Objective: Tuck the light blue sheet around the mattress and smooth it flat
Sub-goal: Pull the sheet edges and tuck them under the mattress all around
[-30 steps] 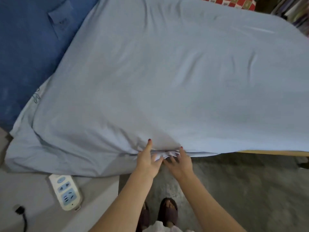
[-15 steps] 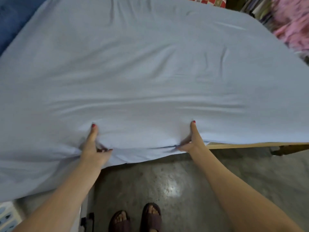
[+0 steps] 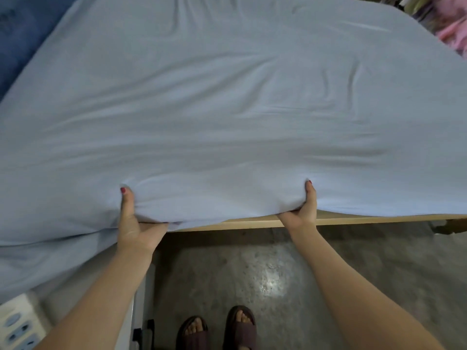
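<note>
My left hand grips the near edge of the light blue sheet at about 7 o'clock, thumb up on top, fingers curled beneath the fold; my right hand grips the same edge at 5 o'clock, thumb likewise raised; the sheet covers the mattress from 9 to 3 o'clock, creased toward 2; a wooden bed frame shows below the edge at 4 o'clock; a power strip lies at 8 o'clock; my sandalled feet stand on bare concrete floor at 6 o'clock.
</note>
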